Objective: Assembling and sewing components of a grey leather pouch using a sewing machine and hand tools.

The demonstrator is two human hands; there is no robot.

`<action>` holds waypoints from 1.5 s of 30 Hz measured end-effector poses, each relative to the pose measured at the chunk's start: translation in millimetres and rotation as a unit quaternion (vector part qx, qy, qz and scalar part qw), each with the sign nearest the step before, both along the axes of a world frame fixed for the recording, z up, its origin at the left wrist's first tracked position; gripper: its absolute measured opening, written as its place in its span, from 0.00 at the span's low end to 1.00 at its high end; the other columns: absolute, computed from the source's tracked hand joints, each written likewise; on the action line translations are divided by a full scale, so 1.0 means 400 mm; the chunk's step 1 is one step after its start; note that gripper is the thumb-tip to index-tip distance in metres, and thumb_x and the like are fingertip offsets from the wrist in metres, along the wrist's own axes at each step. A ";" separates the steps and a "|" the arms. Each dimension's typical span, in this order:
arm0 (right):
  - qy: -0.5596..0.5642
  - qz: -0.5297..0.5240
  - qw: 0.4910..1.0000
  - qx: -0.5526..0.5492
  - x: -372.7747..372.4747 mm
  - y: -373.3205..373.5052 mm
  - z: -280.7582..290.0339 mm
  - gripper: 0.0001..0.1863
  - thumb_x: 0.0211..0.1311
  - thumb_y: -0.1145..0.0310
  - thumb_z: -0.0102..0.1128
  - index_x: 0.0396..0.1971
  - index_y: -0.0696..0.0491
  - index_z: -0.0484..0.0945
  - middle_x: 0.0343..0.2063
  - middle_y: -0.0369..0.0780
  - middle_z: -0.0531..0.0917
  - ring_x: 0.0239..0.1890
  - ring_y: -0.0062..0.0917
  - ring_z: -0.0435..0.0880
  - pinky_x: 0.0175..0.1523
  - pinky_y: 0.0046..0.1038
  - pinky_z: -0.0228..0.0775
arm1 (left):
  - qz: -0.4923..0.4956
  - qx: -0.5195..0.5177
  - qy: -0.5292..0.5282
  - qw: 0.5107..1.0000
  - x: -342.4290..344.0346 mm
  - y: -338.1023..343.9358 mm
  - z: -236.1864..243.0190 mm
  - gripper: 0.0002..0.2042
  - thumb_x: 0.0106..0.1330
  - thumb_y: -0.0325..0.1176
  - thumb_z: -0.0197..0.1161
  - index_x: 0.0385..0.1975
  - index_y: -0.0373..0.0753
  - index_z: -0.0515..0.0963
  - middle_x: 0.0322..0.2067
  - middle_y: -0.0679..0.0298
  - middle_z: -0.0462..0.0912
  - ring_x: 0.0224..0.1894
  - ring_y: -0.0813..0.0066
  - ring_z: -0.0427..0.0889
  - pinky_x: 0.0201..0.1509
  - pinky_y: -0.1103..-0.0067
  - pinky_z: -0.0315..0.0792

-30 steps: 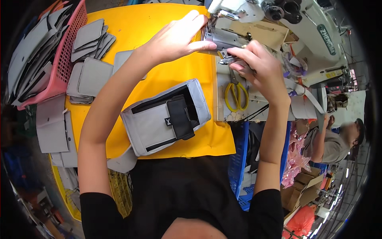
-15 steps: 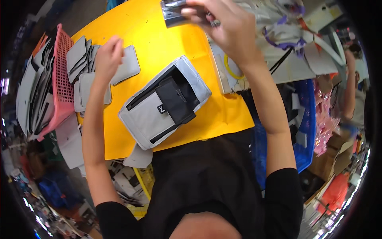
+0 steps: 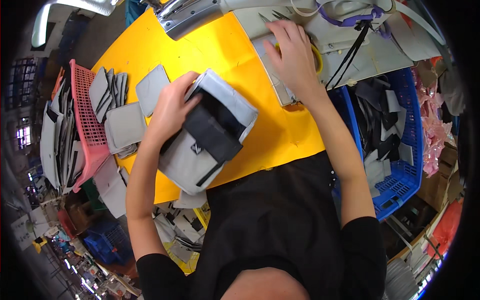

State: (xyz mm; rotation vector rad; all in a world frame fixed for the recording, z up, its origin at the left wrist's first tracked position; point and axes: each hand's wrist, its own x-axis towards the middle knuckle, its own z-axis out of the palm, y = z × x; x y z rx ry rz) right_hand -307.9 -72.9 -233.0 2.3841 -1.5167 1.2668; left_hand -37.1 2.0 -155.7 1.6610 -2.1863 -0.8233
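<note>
A grey-and-white bag piece [image 3: 190, 160] with a black flap [image 3: 212, 132] lies tilted on a yellow tabletop [image 3: 280, 132]. Its upper opening shows a dark inside. My left hand [image 3: 172, 107] grips the upper left edge, thumb over the rim and fingers on the outer side. Over the pale machine bed to the right, my right hand [image 3: 295, 60] has its fingers stretched out and apart. Two pointed metal tips [image 3: 272, 16] stick out beyond those fingers. A yellow loop [image 3: 318, 59] shows behind the hand; whether both belong to one pair of scissors is hidden.
The sewing machine head [image 3: 190, 19] overhangs the table's far edge. Stacked grey panels [image 3: 125, 125] lie at left beside a pink basket [image 3: 90, 110] full of panels. A blue crate [image 3: 400, 187] with black and grey scraps stands right. Black cords [image 3: 350, 55] hang over the machine bed.
My left hand has come from beside the grey panels onto the bag piece. My right hand has left the machine head and moved down to the bed. The view has shifted.
</note>
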 end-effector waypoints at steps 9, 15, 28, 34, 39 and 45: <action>-0.350 0.234 0.759 0.496 0.035 0.321 0.081 0.11 0.71 0.69 0.53 0.42 0.60 0.82 0.34 0.36 0.84 0.32 0.20 0.75 0.40 0.17 0.66 | 0.243 -0.114 0.191 0.944 0.026 0.350 0.082 0.22 0.50 0.17 0.61 0.49 0.33 0.74 0.41 0.60 0.78 0.40 0.70 0.74 0.50 0.81 0.68; -0.360 0.284 0.753 0.472 0.039 0.353 0.084 0.13 0.73 0.69 0.51 0.41 0.62 0.82 0.33 0.37 0.84 0.32 0.17 0.74 0.40 0.17 0.65 | 0.253 -0.157 0.242 0.923 0.003 0.433 0.040 0.22 0.51 0.17 0.61 0.49 0.32 0.72 0.42 0.60 0.77 0.41 0.71 0.73 0.50 0.81 0.68; -0.436 0.277 0.727 0.453 0.076 0.389 0.094 0.12 0.73 0.71 0.50 0.36 0.61 0.80 0.32 0.37 0.83 0.33 0.18 0.75 0.42 0.17 0.67 | 0.188 -0.376 0.129 0.898 -0.005 0.460 0.026 0.26 0.56 0.26 0.70 0.55 0.36 0.70 0.47 0.55 0.75 0.45 0.66 0.77 0.50 0.74 0.74; -0.441 0.280 0.728 0.443 0.086 0.396 0.102 0.11 0.73 0.71 0.50 0.36 0.61 0.80 0.32 0.37 0.83 0.33 0.18 0.75 0.43 0.18 0.67 | 0.058 -0.469 -0.096 0.876 0.017 0.475 0.079 0.23 0.60 0.27 0.70 0.54 0.40 0.70 0.47 0.54 0.76 0.43 0.64 0.79 0.46 0.72 0.78; -0.403 0.276 0.742 0.459 0.084 0.421 0.149 0.09 0.70 0.74 0.50 0.35 0.61 0.79 0.31 0.37 0.81 0.33 0.19 0.74 0.42 0.17 0.65 | 0.204 -0.463 0.102 0.857 0.042 0.480 0.011 0.15 0.60 0.25 0.67 0.44 0.33 0.71 0.39 0.54 0.80 0.37 0.65 0.79 0.44 0.73 0.76; -0.393 0.316 0.728 0.464 0.091 0.461 0.179 0.05 0.65 0.75 0.54 0.36 0.60 0.78 0.33 0.38 0.79 0.35 0.21 0.72 0.44 0.19 0.65 | 0.262 -0.448 0.167 0.838 0.083 0.471 -0.031 0.12 0.55 0.22 0.66 0.38 0.33 0.73 0.34 0.57 0.80 0.33 0.68 0.76 0.41 0.77 0.73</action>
